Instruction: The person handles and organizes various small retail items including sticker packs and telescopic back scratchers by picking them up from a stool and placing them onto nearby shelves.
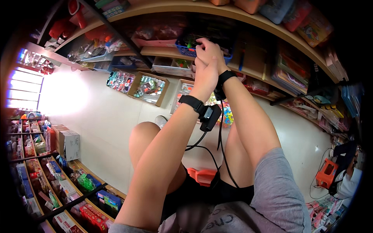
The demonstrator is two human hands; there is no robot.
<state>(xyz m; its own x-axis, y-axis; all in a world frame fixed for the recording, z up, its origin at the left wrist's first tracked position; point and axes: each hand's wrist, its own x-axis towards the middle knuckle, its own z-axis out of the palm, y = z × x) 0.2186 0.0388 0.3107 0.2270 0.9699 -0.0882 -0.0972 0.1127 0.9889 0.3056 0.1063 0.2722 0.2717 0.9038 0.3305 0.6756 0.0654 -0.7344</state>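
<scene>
My left hand (206, 77) and my right hand (209, 52) are close together at the front of a blue plastic basket (184, 51) on a shelf. The right hand overlaps the left in this view, its fingers bent over the basket's front. Most of the left fingers are hidden, and whether either hand grips anything cannot be told. Dark slender items fill the shadowed basket, with a small bright green piece (190, 43) near its left side. Each wrist wears a black strap with a cabled device.
An open cardboard box of shiny packets (150, 88) and a box of colourful rings (225, 112) stand on the floor below. A wooden shelf board (163, 52) supports the basket. Stocked shelves (52, 180) line the left. A person (346, 180) is beside an orange stool (327, 174) at right.
</scene>
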